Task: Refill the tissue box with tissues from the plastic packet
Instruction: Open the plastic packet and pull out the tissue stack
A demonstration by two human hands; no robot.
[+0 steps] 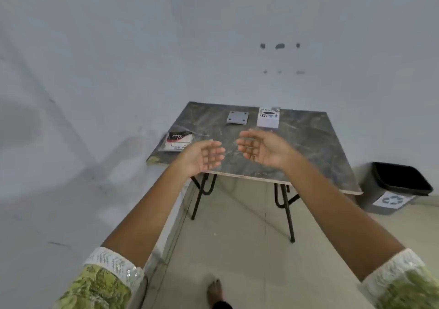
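A white tissue box [268,117] with a dark oval slot on top stands at the far edge of the dark marbled table [308,142]. The plastic packet of tissues [178,140], white with a red and black label, lies at the table's left edge. My left hand [204,155] and my right hand [261,148] hover palm-up over the table's front middle, fingers spread, holding nothing. Both hands are apart from the box and the packet.
A small grey square plate [237,117] lies left of the tissue box. A dark bin [394,187] with a recycling label stands on the floor to the right of the table. A pale wall runs behind and to the left. My foot [215,289] shows below.
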